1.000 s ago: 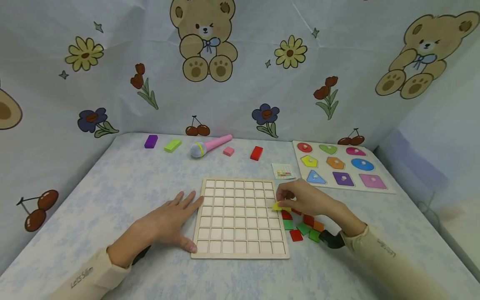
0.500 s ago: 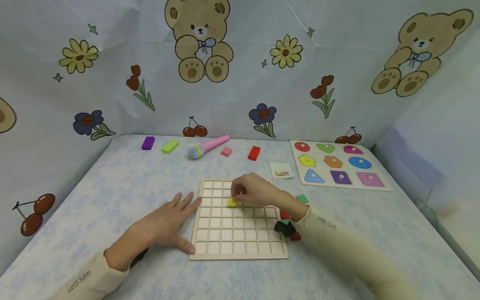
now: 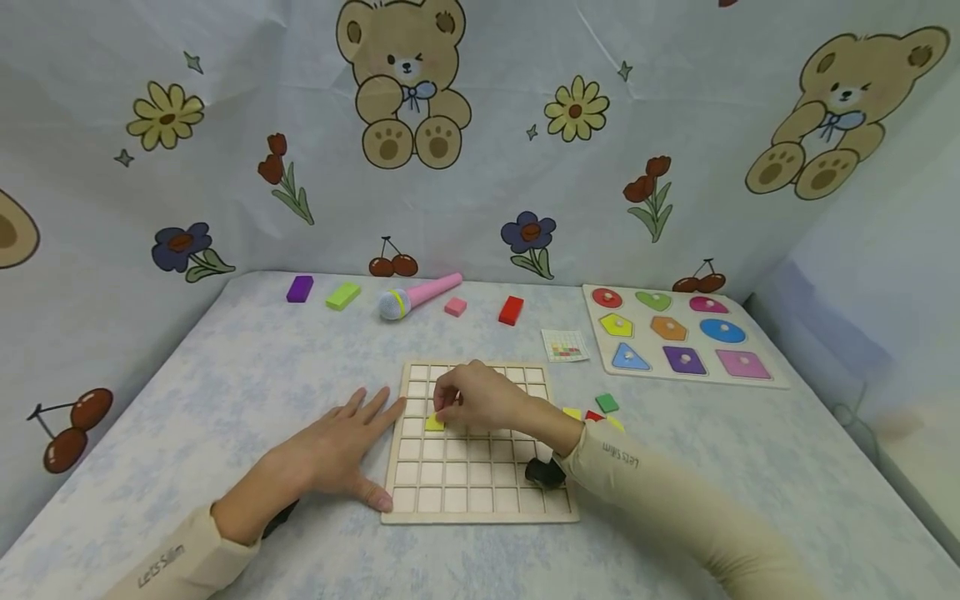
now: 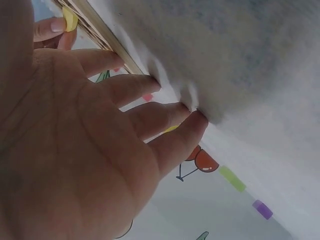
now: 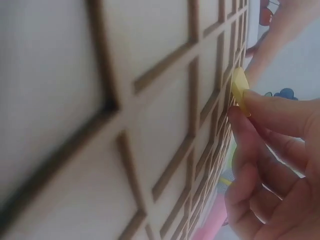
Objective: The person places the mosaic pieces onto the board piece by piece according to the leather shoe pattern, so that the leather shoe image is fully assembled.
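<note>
A wooden grid board [image 3: 480, 523] with square cells lies flat on the table. My right hand [image 3: 480, 396] pinches a yellow square tile [image 3: 434, 422] between thumb and fingers, over the cells in the board's left part. In the right wrist view that tile [image 5: 240, 87] is tilted against the grid's ridges; whether it sits in a cell I cannot tell. With fingers spread, my left hand [image 3: 345, 446] rests on the table, thumb and fingertips at the board's left edge. A green tile [image 3: 607, 403] and a yellow tile [image 3: 572, 412] lie right of the board, others partly hidden by the right sleeve.
Behind the board lie a purple block [image 3: 300, 289], a lime block [image 3: 343, 296], a toy microphone [image 3: 420, 296], a pink block [image 3: 455, 307] and a red block [image 3: 511, 311]. A small pattern card [image 3: 565, 345] and a shape puzzle board [image 3: 686, 333] are at the back right.
From the loose tiles on the right, my right hand has carried the yellow tile leftward across the board to its left part. My left hand has stayed at the board's edge.
</note>
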Action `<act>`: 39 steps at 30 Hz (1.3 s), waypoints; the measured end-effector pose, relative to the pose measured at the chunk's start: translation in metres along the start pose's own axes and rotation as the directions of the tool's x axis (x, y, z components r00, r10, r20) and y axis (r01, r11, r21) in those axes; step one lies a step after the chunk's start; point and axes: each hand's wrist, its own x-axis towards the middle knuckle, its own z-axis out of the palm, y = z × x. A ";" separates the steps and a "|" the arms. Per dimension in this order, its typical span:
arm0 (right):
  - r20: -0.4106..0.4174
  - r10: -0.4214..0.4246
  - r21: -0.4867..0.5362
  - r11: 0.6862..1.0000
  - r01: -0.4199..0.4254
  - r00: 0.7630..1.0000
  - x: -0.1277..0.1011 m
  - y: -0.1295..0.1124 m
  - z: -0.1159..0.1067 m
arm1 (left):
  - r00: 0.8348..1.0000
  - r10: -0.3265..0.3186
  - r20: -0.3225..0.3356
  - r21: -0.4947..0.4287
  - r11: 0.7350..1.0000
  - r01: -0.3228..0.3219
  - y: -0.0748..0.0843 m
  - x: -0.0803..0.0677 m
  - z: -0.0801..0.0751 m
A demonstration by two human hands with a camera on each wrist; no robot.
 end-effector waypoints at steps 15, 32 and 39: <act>0.067 -0.056 -0.022 0.998 0.057 0.996 -0.043 0.013 -0.020 | 1.000 0.016 -0.006 -0.004 1.000 -0.016 0.004 -0.001 0.001; 0.035 0.401 -0.056 0.915 -0.399 0.916 -0.153 0.090 -0.076 | 0.999 0.028 -0.016 -0.004 1.000 -0.028 0.000 -0.003 0.000; 0.077 0.420 -0.023 0.908 -0.419 0.904 -0.161 0.106 -0.080 | 1.000 0.018 -0.013 -0.008 1.000 -0.018 0.001 0.000 0.001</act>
